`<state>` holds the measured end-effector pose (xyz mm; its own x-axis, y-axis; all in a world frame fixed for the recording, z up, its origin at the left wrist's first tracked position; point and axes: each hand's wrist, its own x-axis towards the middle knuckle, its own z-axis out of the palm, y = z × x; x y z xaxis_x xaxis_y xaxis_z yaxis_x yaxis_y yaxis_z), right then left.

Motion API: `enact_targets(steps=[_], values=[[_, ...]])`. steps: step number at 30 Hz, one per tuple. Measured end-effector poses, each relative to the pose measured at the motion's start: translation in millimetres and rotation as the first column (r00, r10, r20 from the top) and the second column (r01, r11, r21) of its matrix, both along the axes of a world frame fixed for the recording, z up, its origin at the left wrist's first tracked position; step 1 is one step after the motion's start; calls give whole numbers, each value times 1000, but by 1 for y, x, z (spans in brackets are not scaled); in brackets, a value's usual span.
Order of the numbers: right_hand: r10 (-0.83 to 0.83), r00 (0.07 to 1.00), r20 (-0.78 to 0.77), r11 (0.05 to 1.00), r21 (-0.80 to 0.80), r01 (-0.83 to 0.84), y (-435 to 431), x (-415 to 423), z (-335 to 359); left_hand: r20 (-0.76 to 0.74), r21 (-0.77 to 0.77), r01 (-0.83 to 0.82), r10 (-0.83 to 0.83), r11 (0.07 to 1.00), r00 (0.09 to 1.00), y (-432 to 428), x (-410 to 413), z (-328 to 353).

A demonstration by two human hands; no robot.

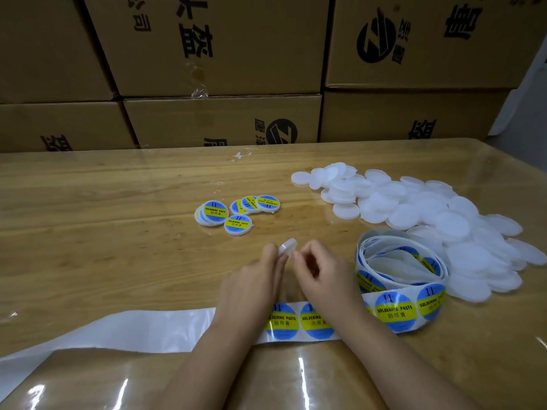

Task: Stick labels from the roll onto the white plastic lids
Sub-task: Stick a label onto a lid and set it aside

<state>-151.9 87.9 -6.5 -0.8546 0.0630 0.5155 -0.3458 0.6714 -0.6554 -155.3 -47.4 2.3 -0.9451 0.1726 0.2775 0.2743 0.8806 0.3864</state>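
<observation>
Head view, center: left hand (254,281) pinches a round, smooth white lid (287,246) at its fingertips; right hand (323,276), fingers curled just beside, grip unclear.

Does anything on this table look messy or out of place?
The label roll sits in loose, uneven loops, and its empty backing strip trails away leftward. A small white scrap lies alone near the far edge of the table. Nothing looks damaged, including the white lid pinched between left hand and right hand.
</observation>
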Motion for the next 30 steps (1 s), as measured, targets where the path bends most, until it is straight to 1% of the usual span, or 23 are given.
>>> enact_targets(steps=[1, 2, 3, 4, 5, 6, 8, 10, 12, 14, 16, 17, 19, 21, 22, 24, 26, 28, 30], values=[[28, 999, -30, 994, 110, -24, -2, 3, 2, -23, 34, -13, 14, 999, 1000, -3, -1, 2], [68, 998, -9, 978, 198, -65, -3, 5, 3, -49, 69, -27, 30, 997, 998, -6, -2, 4], [120, 991, 53, 959, 252, -129, -5, 7, 4, -75, 105, -36, 44, 994, 996, -8, -3, 5], [176, 977, 124, 941, 270, -204, -5, 7, 3, -97, 142, -40, 54, 989, 994, -10, -3, 6], [234, 955, 184, 928, 251, -276, -5, 7, 2, -109, 183, -37, 58, 982, 992, -11, -4, 6], [283, 928, 241, 924, 190, -331, -4, 7, 0, -113, 226, -31, 58, 974, 992, -12, -4, 6], [379, 868, 320, 922, -55, -382, -2, 6, 1, -88, 284, -23, 50, 959, 995, -14, -6, 3], [461, 825, 326, 879, -296, -374, 1, 3, 3, -29, 303, -39, 50, 952, 998, -20, -10, -1], [494, 809, 318, 839, -420, -347, 4, 1, 5, 33, 308, -74, 67, 948, 997, -26, -17, -7], [514, 801, 308, 812, -475, -339, 5, -1, 7, 80, 352, -97, 73, 931, 994, -28, -22, -13], [539, 783, 311, 798, -487, -355, 6, 0, 8, 122, 470, -105, 53, 876, 991, -27, -25, -15], [552, 771, 317, 793, -483, -370, 6, 0, 9, 141, 555, -112, 39, 824, 989, -26, -26, -14], [579, 747, 327, 784, -474, -400, 8, 0, 9, 176, 716, -127, -2, 686, 984, -27, -27, -12], [606, 724, 331, 764, -497, -412, 8, 0, 10, 211, 808, -133, -72, 574, 975, -29, -26, -9], [616, 715, 331, 754, -510, -414, 8, 0, 10, 217, 832, -128, -103, 540, 971, -28, -25, -9], [626, 709, 324, 740, -532, -411, 5, 1, 9, 219, 848, -120, -135, 516, 966, -22, -23, -7], [644, 704, 301, 714, -569, -409, 2, 2, 8, 204, 845, -93, -156, 526, 967, -16, -21, -6], [659, 702, 270, 686, -599, -413, -1, 2, 7, 175, 855, -53, -192, 515, 965, -11, -18, -6], [669, 703, 240, 664, -618, -421, -3, 3, 6, 170, 864, -46, -205, 501, 964, -6, -16, -8]])
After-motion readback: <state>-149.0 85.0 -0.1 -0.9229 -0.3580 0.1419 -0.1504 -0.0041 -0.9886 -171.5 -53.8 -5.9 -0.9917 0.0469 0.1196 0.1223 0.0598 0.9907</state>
